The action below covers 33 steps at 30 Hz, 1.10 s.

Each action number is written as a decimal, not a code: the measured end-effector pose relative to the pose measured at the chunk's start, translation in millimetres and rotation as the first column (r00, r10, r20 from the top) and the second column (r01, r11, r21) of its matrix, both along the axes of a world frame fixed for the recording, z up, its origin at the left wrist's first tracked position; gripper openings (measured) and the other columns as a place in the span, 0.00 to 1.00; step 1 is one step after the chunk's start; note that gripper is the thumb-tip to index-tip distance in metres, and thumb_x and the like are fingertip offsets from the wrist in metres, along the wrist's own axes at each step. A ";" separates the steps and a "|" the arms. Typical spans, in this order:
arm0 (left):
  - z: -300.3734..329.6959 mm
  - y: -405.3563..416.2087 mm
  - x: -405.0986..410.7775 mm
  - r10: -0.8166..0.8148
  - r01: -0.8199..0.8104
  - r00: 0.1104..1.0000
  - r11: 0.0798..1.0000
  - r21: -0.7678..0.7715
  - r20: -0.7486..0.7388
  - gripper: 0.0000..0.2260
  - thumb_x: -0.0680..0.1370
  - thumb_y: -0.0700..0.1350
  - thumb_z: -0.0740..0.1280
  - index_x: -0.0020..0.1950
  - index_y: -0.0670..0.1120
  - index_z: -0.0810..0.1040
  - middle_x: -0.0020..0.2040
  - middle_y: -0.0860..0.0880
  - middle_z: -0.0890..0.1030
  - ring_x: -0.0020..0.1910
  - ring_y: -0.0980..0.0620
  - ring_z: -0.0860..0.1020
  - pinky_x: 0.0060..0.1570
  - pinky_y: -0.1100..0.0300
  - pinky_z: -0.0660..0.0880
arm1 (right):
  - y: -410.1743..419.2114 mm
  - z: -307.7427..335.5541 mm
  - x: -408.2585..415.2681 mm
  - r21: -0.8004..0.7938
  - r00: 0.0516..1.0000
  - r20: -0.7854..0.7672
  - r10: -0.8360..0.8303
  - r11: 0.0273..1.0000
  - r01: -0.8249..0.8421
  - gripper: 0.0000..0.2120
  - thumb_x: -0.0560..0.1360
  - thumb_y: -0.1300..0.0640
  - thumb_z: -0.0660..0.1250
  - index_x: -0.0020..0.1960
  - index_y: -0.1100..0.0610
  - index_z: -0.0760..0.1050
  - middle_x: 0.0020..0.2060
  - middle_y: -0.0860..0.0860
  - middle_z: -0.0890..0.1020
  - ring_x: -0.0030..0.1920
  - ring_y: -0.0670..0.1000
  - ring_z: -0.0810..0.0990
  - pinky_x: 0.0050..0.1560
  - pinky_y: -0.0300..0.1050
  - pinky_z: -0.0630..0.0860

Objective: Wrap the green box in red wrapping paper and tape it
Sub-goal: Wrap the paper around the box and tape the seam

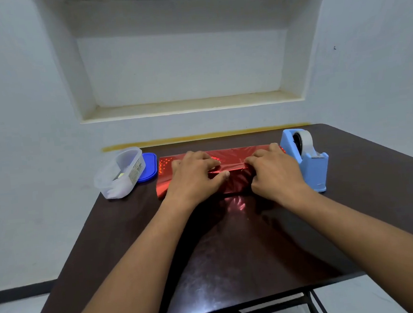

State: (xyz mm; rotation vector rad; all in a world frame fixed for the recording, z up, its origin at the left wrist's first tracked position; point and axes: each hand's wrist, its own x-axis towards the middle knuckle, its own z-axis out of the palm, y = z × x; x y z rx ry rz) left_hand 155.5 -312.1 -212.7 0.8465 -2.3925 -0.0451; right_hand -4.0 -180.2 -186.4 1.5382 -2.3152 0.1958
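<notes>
Tape dispenser beside red wrapping paper

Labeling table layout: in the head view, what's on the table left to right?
Clear plastic container → blue lid → left hand on the red wrapping paper → right hand → blue tape dispenser.

clear tub, blue lid, dark table

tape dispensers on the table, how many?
1. The dispenser stands at the table's far right, just right of the right hand. None other visible.
</notes>
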 end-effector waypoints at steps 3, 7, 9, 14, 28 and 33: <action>1.7 -7.0 11.6 0.028 -0.027 1.000 0.998 0.050 -0.005 0.23 0.79 0.66 0.67 0.69 0.55 0.81 0.64 0.56 0.79 0.68 0.53 0.72 0.66 0.46 0.64 | 3.7 -2.1 -7.1 -0.029 0.998 0.067 0.004 1.000 -0.002 0.25 0.73 0.56 0.65 0.70 0.50 0.77 0.64 0.47 0.79 0.65 0.54 0.71 0.61 0.53 0.77; 1.8 -5.7 12.4 0.025 -0.025 1.000 0.998 0.053 -0.003 0.22 0.80 0.64 0.67 0.70 0.55 0.80 0.66 0.56 0.78 0.70 0.53 0.71 0.67 0.45 0.62 | 4.7 -1.8 -13.8 -0.038 0.990 0.136 0.034 0.999 -0.029 0.27 0.73 0.58 0.64 0.73 0.48 0.75 0.66 0.46 0.78 0.64 0.54 0.71 0.61 0.53 0.77; 1.9 -4.1 11.9 0.028 -0.028 1.000 0.998 0.054 -0.003 0.22 0.80 0.64 0.66 0.70 0.55 0.80 0.66 0.56 0.78 0.70 0.53 0.71 0.66 0.44 0.62 | 3.1 -2.7 -17.2 -0.051 0.982 0.183 0.044 0.998 -0.036 0.28 0.73 0.60 0.64 0.72 0.49 0.76 0.66 0.46 0.79 0.66 0.54 0.70 0.65 0.54 0.76; 1.5 -5.9 14.2 0.045 -0.046 0.999 0.997 0.060 0.011 0.22 0.80 0.65 0.65 0.70 0.57 0.80 0.66 0.56 0.78 0.70 0.53 0.69 0.65 0.44 0.63 | -0.3 -6.2 -22.4 -0.081 0.955 0.279 0.100 0.993 -0.080 0.29 0.71 0.62 0.64 0.72 0.50 0.77 0.66 0.47 0.80 0.66 0.55 0.72 0.69 0.52 0.73; -2.8 -6.8 15.2 0.057 -0.054 0.997 0.996 0.067 -0.052 0.21 0.79 0.65 0.67 0.68 0.57 0.82 0.65 0.57 0.79 0.69 0.53 0.70 0.63 0.45 0.61 | 56.5 42.5 -89.7 0.000 0.395 0.873 -0.286 0.810 0.587 0.18 0.75 0.46 0.69 0.56 0.58 0.74 0.53 0.58 0.77 0.49 0.62 0.80 0.54 0.59 0.82; -3.0 -5.5 15.1 0.062 -0.058 0.996 0.996 0.073 -0.056 0.22 0.79 0.65 0.67 0.69 0.57 0.81 0.65 0.57 0.78 0.69 0.53 0.70 0.65 0.43 0.62 | 49.8 57.0 -107.5 0.142 -0.004 0.987 -0.163 0.844 0.517 0.20 0.80 0.52 0.69 0.66 0.63 0.73 0.52 0.58 0.74 0.54 0.64 0.78 0.38 0.62 0.84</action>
